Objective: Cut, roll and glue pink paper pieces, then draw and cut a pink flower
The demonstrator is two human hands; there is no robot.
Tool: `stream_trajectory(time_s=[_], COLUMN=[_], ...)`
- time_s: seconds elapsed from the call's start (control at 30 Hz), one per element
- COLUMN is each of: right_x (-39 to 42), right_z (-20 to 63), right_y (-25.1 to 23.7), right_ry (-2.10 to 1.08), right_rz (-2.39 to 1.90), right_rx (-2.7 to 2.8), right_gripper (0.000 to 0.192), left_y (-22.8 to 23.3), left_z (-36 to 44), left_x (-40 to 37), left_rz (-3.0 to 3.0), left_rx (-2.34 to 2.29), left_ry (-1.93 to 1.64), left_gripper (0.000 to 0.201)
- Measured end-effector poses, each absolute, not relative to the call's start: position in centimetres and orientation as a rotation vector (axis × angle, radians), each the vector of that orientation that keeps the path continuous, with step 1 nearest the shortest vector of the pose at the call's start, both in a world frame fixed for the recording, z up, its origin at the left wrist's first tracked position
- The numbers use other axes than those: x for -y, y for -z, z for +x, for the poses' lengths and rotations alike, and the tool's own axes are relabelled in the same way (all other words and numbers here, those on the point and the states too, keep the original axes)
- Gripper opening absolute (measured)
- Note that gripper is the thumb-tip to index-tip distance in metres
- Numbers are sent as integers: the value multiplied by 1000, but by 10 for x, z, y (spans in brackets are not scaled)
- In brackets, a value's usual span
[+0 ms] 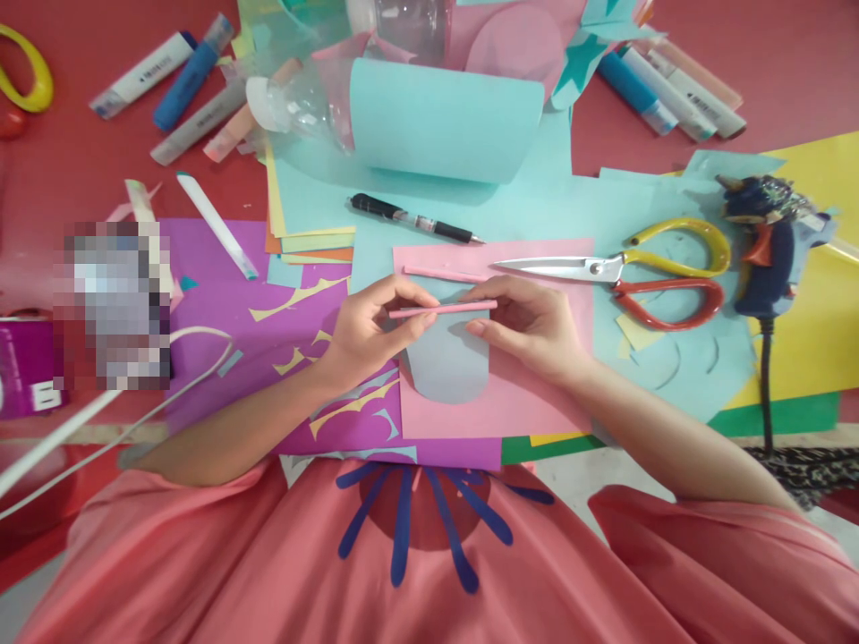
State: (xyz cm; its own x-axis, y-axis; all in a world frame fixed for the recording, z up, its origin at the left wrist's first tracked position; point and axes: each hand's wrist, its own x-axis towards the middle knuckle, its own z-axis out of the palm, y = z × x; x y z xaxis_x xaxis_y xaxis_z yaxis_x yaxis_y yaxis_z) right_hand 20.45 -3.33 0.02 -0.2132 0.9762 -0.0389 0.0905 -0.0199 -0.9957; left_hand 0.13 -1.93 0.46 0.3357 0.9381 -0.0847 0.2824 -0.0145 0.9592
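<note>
Head view: a thin pink rolled paper stick (443, 309) is pinched at its ends by the left hand (366, 326) and the right hand (530, 324), each grip closed on it. It is held just above a grey-blue rounded paper piece (448, 371) on a pink paper sheet (530, 394). Yellow-and-red-handled scissors (631, 268) are seen right of the stick, a black pen (416, 219) beyond it.

Two hands (372, 326) (530, 322), two pink paper sticks (443, 309) (443, 273), one pen (414, 218), one pair of scissors (624, 268), one glue gun (769, 250).

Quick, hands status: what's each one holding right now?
Left hand: closed, pinching the left end of the thin pink paper roll.
Right hand: closed, fingers gripping the roll's right end.
</note>
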Motion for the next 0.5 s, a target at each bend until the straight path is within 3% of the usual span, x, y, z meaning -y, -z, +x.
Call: stream_trajectory(time_s=[0.5], right_x=[31], right_z=[212], right_y=[-3], right_ry=[-1416], right_rz=[-1063], right_rx=[1377], right_gripper=[39], left_y=[-4], left_z=[1], left_x=[19], left_rz=[1542], left_rx=[-1127], left_ry=[-815], left_gripper=[16])
